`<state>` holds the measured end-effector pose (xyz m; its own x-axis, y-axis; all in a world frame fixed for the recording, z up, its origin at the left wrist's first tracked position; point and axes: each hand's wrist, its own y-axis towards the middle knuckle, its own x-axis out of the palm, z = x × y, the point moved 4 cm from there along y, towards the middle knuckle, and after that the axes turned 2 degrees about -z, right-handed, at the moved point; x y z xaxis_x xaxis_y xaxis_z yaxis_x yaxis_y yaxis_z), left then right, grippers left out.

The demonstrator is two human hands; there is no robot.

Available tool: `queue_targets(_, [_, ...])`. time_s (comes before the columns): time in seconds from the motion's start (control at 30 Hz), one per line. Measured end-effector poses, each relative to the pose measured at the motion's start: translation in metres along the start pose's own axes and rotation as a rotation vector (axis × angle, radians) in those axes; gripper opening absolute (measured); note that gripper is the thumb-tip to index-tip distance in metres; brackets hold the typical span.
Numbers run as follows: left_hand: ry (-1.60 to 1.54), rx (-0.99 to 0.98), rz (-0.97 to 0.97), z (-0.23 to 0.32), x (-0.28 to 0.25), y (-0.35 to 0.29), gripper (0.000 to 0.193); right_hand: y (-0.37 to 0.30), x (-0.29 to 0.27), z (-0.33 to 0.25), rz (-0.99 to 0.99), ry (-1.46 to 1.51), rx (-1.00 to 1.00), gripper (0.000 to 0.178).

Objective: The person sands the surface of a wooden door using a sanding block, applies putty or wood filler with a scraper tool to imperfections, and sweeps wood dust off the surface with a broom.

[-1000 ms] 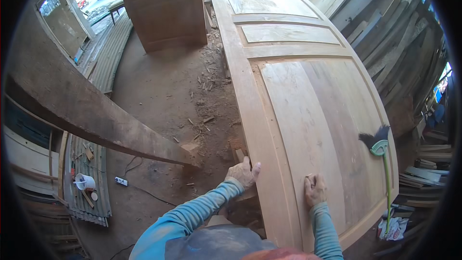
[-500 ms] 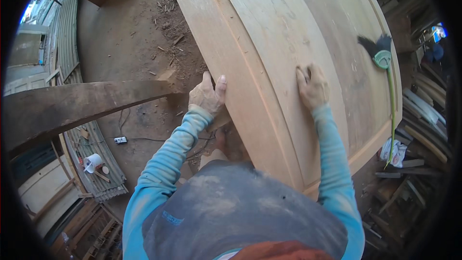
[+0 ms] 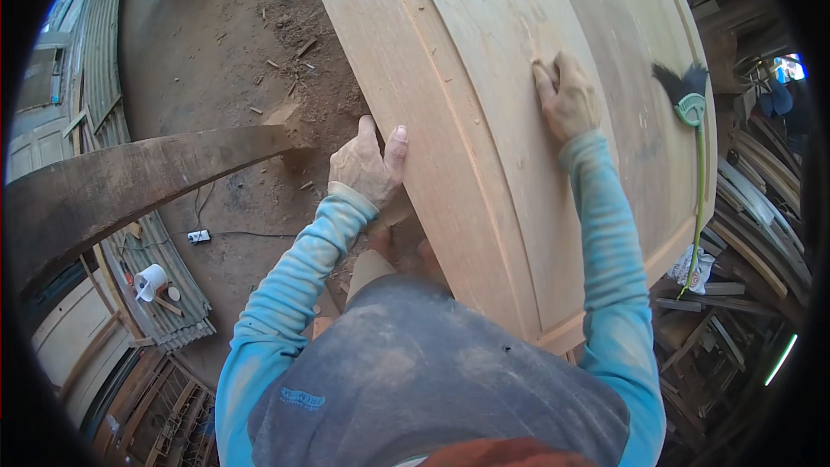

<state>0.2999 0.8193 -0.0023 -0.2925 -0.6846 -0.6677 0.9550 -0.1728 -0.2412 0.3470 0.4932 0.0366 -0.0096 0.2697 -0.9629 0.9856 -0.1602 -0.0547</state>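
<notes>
A large pale wooden panel (image 3: pixel 553 233), framed by a raised strip along its left side, lies before me. My left hand (image 3: pixel 367 160) is at its left edge, thumb up against the rim; the other fingers are partly hidden, seemingly curled round the edge. On the panel's light middle board, my right hand (image 3: pixel 571 99) presses down with bent, closed fingers. Whatever may be under those fingertips is hidden. Small wood crumbs dot the groove beside the raised strip.
A green-handled brush with dark bristles (image 3: pixel 692 108) lies on the panel's right side. A curved dark timber (image 3: pixel 156 173) juts in at left. Wood chips (image 3: pixel 303 43) litter the floor, where a white socket box (image 3: pixel 199 236) trails a cord. Stacked lumber (image 3: pixel 752 242) stands right.
My right hand has slid farther away along the board, fingers still closed. The left hand stays at the panel's edge. The view has shifted slightly.
</notes>
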Motion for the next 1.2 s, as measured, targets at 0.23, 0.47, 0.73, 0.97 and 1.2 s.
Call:
queue_targets(0.23, [0.012,0.028,-0.101,0.003,-0.002,-0.013,0.054,0.085,-0.006,-0.027,0.186,-0.006,-0.044,0.039])
queue_targets(0.47, [0.040,0.038,0.054,-0.009,0.008,-0.004,0.057,0.012,0.011,-0.013,0.119,-0.020,-0.129,0.044])
queue_targets(0.73, [0.010,0.083,0.091,-0.006,0.015,-0.005,0.070,-0.026,-0.022,0.006,-0.045,0.207,-0.190,0.036])
queue_targets(0.97, [0.024,0.012,0.138,-0.006,0.020,-0.011,0.076,-0.384,-0.038,0.114,0.081,0.077,-0.021,0.022])
queue_targets(1.2, [0.051,0.108,0.111,-0.031,0.029,0.011,0.072,-0.161,-0.046,0.102,0.158,0.176,-0.004,0.034])
